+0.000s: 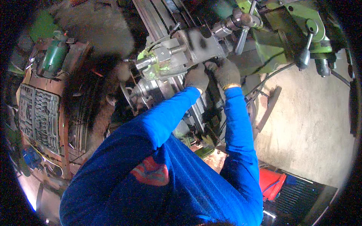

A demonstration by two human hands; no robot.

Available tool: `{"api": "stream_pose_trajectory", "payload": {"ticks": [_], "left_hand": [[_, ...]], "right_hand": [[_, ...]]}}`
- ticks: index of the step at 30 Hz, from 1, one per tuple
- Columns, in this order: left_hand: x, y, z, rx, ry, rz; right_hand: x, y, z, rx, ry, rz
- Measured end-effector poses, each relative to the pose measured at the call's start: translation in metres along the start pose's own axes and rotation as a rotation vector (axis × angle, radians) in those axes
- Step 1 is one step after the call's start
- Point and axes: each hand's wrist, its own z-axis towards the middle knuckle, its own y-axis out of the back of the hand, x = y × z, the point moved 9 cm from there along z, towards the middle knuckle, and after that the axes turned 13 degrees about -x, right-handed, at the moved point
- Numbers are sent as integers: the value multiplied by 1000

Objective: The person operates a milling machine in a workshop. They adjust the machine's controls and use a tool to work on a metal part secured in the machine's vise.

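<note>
Both my hands wear grey-brown knit gloves and meet the near side of a heavy metal machine vise on a milling machine. My left hand presses close under the vise's near edge, its fingers mostly hidden. Right beside it, my right hand reaches to the vise's right corner, with fingertips out of sight. Between the gloves is a small dark rounded piece, too unclear to name. The vise's screw and green-painted end lie to the left of my hands.
The slotted machine table runs away behind the vise. A spindle head with a lever handle juts in from the right, near a ball-ended lever. At left are a socket set tray and a green cylinder. A red container stands lower right.
</note>
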Motion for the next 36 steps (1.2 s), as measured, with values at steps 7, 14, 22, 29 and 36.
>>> {"api": "stream_pose_trajectory", "payload": {"ticks": [7,14,22,29,36], "left_hand": [[1,1,-10,-65,-32,48],[-6,0,-10,-124,-124,-88],[-8,6,-4,-189,-174,-91],[-6,0,-1,-147,-186,-66],[-2,2,-8,-109,-35,-22]], "right_hand": [[-33,-26,-25,-201,-102,413],[-52,-34,-68,-495,-265,712],[-60,-39,-88,-553,-344,660],[-5,7,-29,-244,230,20],[-8,-10,-2,-12,137,-108]]}}
